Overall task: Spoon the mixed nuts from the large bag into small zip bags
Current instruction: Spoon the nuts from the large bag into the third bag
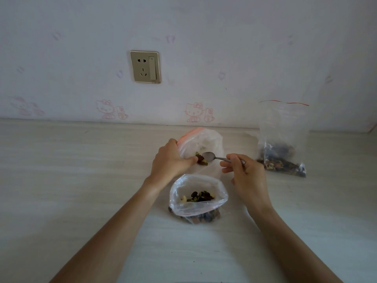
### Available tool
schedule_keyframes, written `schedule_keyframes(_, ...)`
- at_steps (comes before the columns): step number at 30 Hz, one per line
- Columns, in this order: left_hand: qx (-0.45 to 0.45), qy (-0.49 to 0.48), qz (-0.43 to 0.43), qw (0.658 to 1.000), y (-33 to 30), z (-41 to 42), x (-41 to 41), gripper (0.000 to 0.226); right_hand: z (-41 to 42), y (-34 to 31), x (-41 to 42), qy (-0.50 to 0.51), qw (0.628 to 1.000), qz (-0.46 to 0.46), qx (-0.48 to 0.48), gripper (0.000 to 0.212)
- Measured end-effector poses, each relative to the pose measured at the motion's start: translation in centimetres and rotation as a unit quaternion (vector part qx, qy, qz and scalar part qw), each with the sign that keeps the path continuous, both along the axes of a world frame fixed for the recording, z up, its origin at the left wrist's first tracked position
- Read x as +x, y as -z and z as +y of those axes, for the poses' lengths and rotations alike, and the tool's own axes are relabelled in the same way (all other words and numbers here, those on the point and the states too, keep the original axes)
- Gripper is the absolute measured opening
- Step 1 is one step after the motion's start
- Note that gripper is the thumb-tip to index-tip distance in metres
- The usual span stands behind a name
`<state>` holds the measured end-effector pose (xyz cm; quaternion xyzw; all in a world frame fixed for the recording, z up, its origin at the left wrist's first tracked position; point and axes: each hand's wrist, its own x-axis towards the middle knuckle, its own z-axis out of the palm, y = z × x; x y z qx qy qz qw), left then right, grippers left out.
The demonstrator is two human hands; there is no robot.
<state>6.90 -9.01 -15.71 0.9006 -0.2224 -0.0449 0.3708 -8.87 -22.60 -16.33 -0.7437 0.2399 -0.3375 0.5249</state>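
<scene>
Three plastic bags sit on the pale wooden surface (81,180) before us. Our left hand (170,160) curls its grip round the near edge of a small zip bag (204,139), holding its mouth open; a few nuts (201,159) lie inside it by our fingertips. Our right hand (244,172) pinches the handle of a metal spoon (210,156), whose empty bowl reaches into that same bag. Nearer to us stands a second open bag (197,201), between our forearms, with mixed nuts heaped at its bottom. Well off to the right, a taller clear bag (283,127) with a red zip strip leans against the wall (204,48), a dark layer of nuts in its base. On the wall we see a socket plate (145,67) and pale pink cartoon cat prints (193,111).
</scene>
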Motion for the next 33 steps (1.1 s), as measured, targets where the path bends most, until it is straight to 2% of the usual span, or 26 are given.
schedule_keyframes(2,0.032,-0.005,0.001,0.999,-0.3,-0.3,-0.1,0.057,-0.1,0.0,-0.1,-0.004,1.0,-0.004,0.018,0.024)
schedule_keyframes(5,0.074,-0.012,0.022,0.997,-0.8,-0.8,0.0,0.051,-0.1,0.0,-0.2,-0.007,0.999,-0.011,0.038,0.025)
schedule_keyframes(9,0.069,-0.016,0.057,0.996,-1.4,-0.9,0.3,0.046,0.0,0.0,-0.1,-0.01,0.998,-0.007,0.054,0.023)
schedule_keyframes(13,-0.014,-0.005,0.112,0.994,-1.8,-0.9,0.9,0.037,0.3,0.0,0.1,-0.014,0.996,0.003,0.084,0.025)
schedule_keyframes(17,-0.085,-0.003,0.211,0.974,-2.1,-0.9,1.3,0.032,0.3,-0.2,0.3,-0.021,0.992,0.02,0.122,0.026)
schedule_keyframes(20,-0.148,0.0,0.285,0.947,-2.4,-0.9,1.0,0.029,0.2,-0.4,0.4,-0.028,0.989,0.028,0.143,0.026)
schedule_keyframes(24,-0.24,-0.011,0.384,0.892,-2.3,-1.0,0.4,0.027,0.1,-0.4,0.4,-0.028,0.986,0.035,0.162,0.025)
schedule_keyframes(26,-0.249,-0.008,0.387,0.888,-1.9,-1.0,0.4,0.027,0.1,-0.5,0.4,-0.025,0.984,0.034,0.175,0.026)
schedule_keyframes(28,-0.223,0.0,0.364,0.904,-1.7,-0.9,0.5,0.03,0.0,-0.5,0.4,-0.023,0.98,0.029,0.198,0.027)
schedule_keyframes(33,-0.198,0.007,0.339,0.92,-1.4,-0.6,0.7,0.025,-0.2,-0.8,0.3,-0.021,0.964,0.003,0.265,0.031)
